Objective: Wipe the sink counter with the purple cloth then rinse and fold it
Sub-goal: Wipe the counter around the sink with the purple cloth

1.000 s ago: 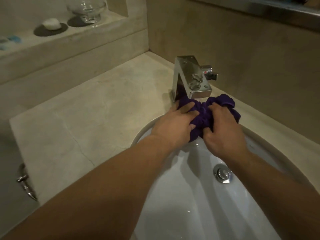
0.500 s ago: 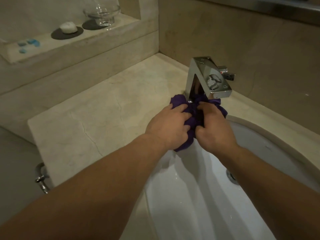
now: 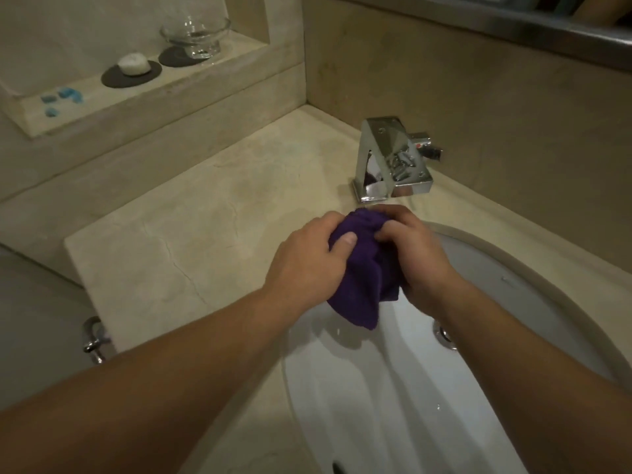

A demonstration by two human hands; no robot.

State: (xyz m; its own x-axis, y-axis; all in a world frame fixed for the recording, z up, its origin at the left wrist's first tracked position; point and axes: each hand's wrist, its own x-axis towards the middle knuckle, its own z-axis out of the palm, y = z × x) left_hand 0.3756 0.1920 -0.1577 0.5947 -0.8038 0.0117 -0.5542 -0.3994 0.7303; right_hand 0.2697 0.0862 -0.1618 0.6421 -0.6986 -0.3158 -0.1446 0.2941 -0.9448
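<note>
Gripping bunched purple cloth (image 3: 362, 278) w/ both hands, left hand (image 3: 307, 258) & right hand (image 3: 415, 254).

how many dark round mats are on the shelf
2. One mat sits under the white soap; the other mat, to its right, sits under the glass bowl. None looks hidden.

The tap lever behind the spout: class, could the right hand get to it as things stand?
Probably yes, once it lets go. The right hand is shut on the purple cloth together with the left hand, just in front of the tap. Nothing stands between it and the lever.
</note>
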